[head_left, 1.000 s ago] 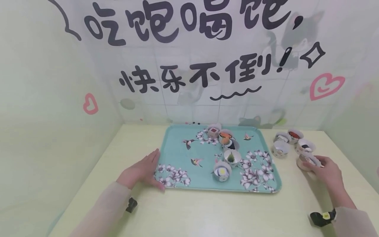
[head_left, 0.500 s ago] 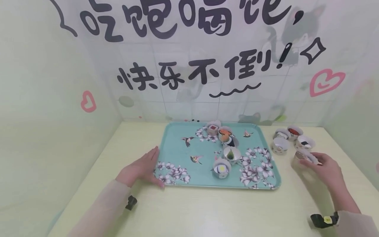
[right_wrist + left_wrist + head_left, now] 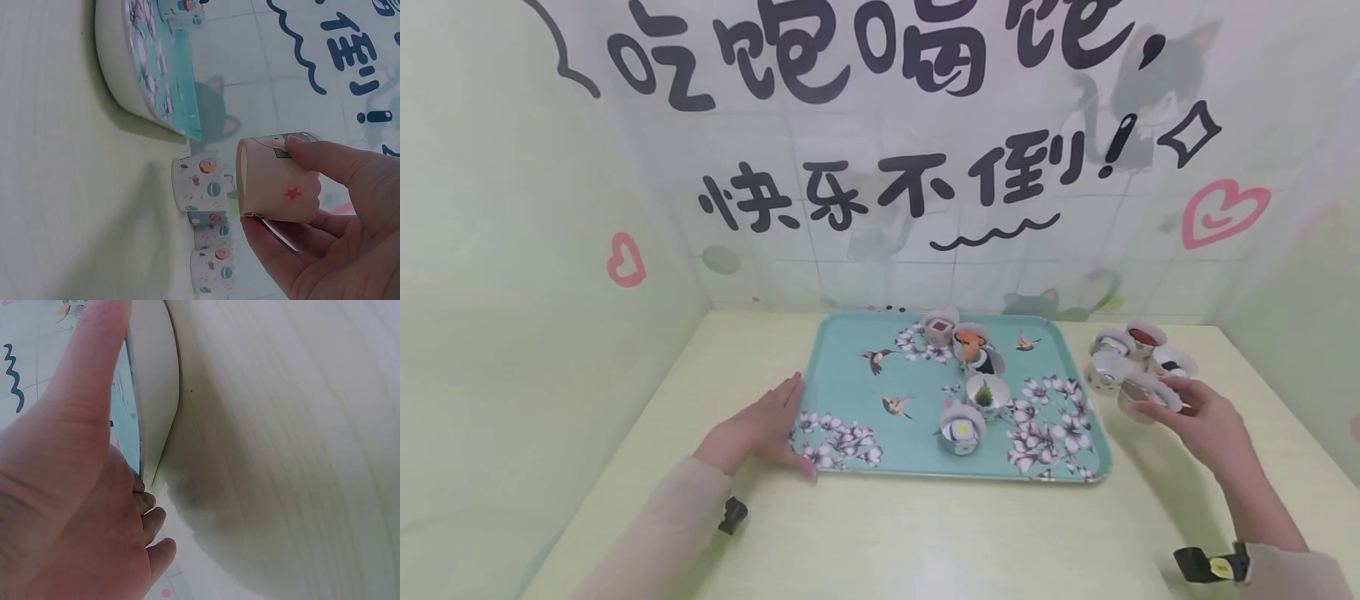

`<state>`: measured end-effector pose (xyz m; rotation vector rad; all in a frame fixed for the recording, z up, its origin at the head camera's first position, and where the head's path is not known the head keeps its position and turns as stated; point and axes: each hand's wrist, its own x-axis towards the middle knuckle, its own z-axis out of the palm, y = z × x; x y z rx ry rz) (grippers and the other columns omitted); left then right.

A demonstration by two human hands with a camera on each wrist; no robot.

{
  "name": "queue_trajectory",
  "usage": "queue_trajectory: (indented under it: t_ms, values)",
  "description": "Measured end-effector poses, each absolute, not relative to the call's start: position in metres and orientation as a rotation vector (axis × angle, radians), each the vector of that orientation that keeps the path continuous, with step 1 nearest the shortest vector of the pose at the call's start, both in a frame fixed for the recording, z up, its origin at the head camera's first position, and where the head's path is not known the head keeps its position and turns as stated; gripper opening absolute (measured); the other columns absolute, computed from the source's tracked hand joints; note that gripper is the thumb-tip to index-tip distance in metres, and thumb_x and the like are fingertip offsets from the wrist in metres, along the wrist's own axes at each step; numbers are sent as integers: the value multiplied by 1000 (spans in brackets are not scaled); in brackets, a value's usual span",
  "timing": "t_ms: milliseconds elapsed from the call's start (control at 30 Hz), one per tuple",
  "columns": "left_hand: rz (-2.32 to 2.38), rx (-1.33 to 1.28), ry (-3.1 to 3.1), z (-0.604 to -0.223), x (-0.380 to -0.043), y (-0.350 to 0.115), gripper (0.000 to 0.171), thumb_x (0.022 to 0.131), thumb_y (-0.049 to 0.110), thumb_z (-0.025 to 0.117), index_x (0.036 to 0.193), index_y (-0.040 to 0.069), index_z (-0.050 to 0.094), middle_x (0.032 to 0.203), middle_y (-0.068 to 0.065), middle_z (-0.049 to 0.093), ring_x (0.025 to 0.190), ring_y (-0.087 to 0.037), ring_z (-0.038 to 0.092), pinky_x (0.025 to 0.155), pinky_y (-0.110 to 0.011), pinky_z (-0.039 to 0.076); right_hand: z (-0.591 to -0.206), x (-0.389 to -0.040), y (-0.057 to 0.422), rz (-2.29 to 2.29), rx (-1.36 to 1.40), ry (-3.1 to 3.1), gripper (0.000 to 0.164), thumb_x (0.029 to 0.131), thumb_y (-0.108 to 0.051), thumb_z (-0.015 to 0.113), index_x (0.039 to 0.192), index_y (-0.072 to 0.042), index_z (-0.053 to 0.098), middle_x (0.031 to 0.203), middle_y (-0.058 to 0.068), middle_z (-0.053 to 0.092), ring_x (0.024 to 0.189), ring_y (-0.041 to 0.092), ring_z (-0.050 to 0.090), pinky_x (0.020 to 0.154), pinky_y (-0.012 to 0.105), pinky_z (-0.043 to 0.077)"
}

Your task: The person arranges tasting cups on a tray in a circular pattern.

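My right hand point(image 3: 1206, 425) holds a paper baking cup point(image 3: 281, 178) between thumb and fingers, raised above the table to the right of the tray. This cup has a scalloped rim and a red starfish print; its contents cannot be made out. My left hand point(image 3: 760, 429) rests on the front left corner of a turquoise tray point(image 3: 850, 392), fingers stretched along the left rim and thumb at the front edge. On the tray, several paper cups stand in a crooked row, among them one with an orange piece point(image 3: 970, 343) and one with a green leaf point(image 3: 987, 395).
Several more paper cups, including one with red filling point(image 3: 1144, 337) and a near white one point(image 3: 1107, 372), cluster right of the tray, just behind the held cup. A printed wall sheet point(image 3: 880, 275) closes off the table's back edge. Pale table point(image 3: 925, 542) lies in front.
My right hand has carried its paper cup leftward, nearer to the tray and the near white cup. The left hand and the tray have kept their places.
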<state>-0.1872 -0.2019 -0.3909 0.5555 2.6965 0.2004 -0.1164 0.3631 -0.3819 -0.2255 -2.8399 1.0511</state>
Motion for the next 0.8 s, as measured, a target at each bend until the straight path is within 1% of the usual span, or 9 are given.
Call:
queue_trajectory:
  t_ms: [33,133,200,367,433,533,633,700,800]
  values:
    - [200,553,2693,-391,-187,-201,147,59,71,82,155,-11,7,164,-30,4,153,-47,10,126,-57,20,-380,-116,361,1056,-215,-2846,70,93,-37,70,141,8,46,132,40,54,84,3,66,61,10,45]
    - [211,551,2681,-390,-186,-199,148,59,71,82,155,-11,6,164,-31,3,152,-48,9,126,-57,20,-375,-116,354,1056,-196,-2861,71,93,-36,70,143,8,45,132,40,54,96,26,71,61,11,46]
    - [214,554,2680,-390,-186,-200,148,59,72,82,155,-11,5,164,-31,3,152,-48,9,126,-58,19,-373,-117,348,1066,-185,-2862,70,93,-36,70,143,7,45,132,38,55,102,36,69,62,11,47]
    - [215,570,2688,-392,-186,-204,148,59,70,82,154,-13,5,164,-32,3,152,-49,9,126,-58,18,-371,-119,328,1130,-130,-2840,61,93,-35,70,137,4,52,127,31,61,106,39,68,67,12,49]
    - [219,578,2687,-395,-185,-207,148,59,70,82,154,-14,6,163,-33,3,151,-50,9,125,-59,18,-371,-119,320,1144,-103,-2843,61,93,-35,71,136,4,53,124,29,62,104,35,69,68,13,50]
    - [214,595,2685,-397,-185,-208,149,59,72,81,154,-14,6,163,-34,4,151,-50,9,125,-59,19,-370,-121,312,1175,-64,-2842,60,93,-34,71,135,3,54,123,27,63,94,11,68,69,14,51]
    - [205,610,2694,-396,-186,-206,149,58,73,81,153,-15,7,162,-35,5,151,-51,11,125,-60,20,-367,-124,305,1210,-30,-2824,58,93,-33,72,134,3,55,122,27,63,87,-7,58,69,14,53]
    - [191,617,2696,-393,-187,-204,149,58,73,81,153,-15,8,162,-35,5,151,-51,11,125,-59,20,-364,-127,300,1223,-10,-2814,56,93,-33,72,134,1,55,122,26,64,88,-5,58,70,14,53]
    - [174,610,2691,-389,-191,-202,148,59,73,81,154,-14,7,162,-35,5,151,-51,10,125,-59,20,-361,-132,292,1239,17,-2799,55,92,-33,72,134,0,56,124,26,63,94,12,65,70,15,54]
